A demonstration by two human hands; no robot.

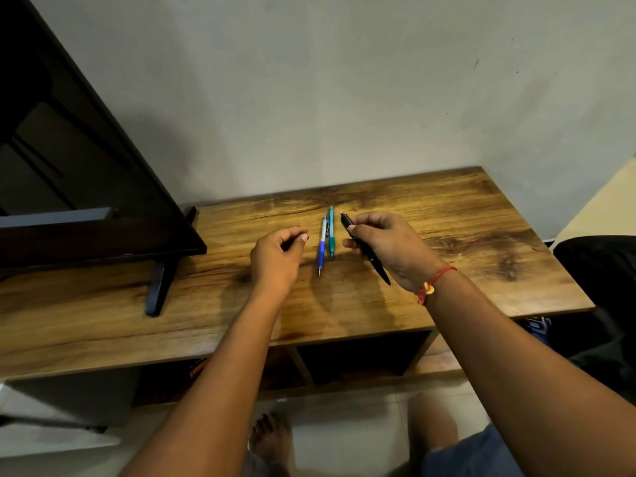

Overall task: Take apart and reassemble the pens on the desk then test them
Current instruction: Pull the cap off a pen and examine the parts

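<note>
Centre frame, a person's right hand point(389, 249) grips a black pen point(378, 266) over the wooden desk point(481, 235), fingers curled round the barrel and the pointed end angled toward the lower right. A blue pen point(321, 247) and a green pen point(331, 235) lie side by side just left of it. The left hand point(275, 259) hovers beside them with its thumb against a curled forefinger. Whether it pinches anything cannot be told. A dark screen point(86, 166) stands at upper left.
</note>
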